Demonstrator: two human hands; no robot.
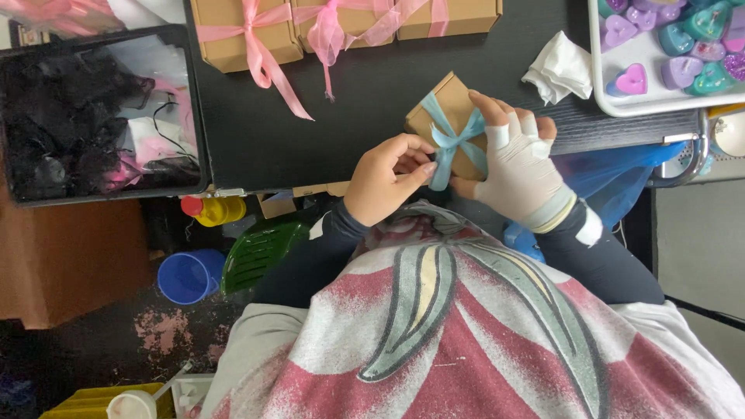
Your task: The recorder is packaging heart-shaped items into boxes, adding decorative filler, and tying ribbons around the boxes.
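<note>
Left hand [386, 180] pinching blue ribbon [450, 143] — seemingly its tail, right hand [516, 159] gripping small kraft box [448, 124]

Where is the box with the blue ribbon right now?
In the head view, the small brown box sits right of centre at the near edge of the black table, held between the left hand and bandaged right hand.

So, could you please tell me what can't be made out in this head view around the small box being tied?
- Small brown box: its near side is hidden by the right hand.
- Blue ribbon: its lower tail is covered by the left hand.
- Tray of heart shapes: cut off by the frame's edges.
- Box contents: hidden, box closed.
</note>
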